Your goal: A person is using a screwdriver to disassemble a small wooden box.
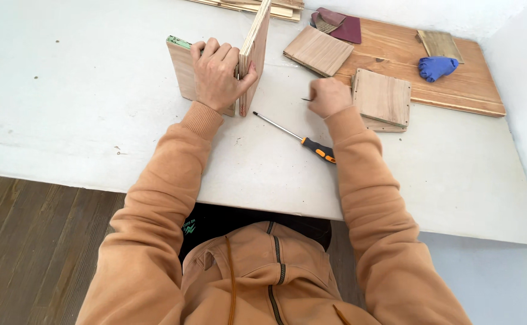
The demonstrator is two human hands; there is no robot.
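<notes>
My left hand (217, 74) grips two small plywood panels that stand on edge on the white table (83, 120): one panel (182, 69) under my palm, and a taller upright panel (255, 54) against my thumb. My right hand (328, 96) is closed around a thin dark screw or nail (306, 99) whose tip sticks out to the left. A screwdriver (293, 138) with a black and orange handle lies on the table between my forearms, its shaft pointing toward the upright panels.
Square plywood pieces lie flat at my right hand (382, 96) and farther back (318, 50). A long wooden board (456, 99) carries a blue glove (437, 67), sandpaper (338, 24) and a small block (439, 44). More boards (281, 9) sit at the back edge. Wooden floor (28, 253) lies below left.
</notes>
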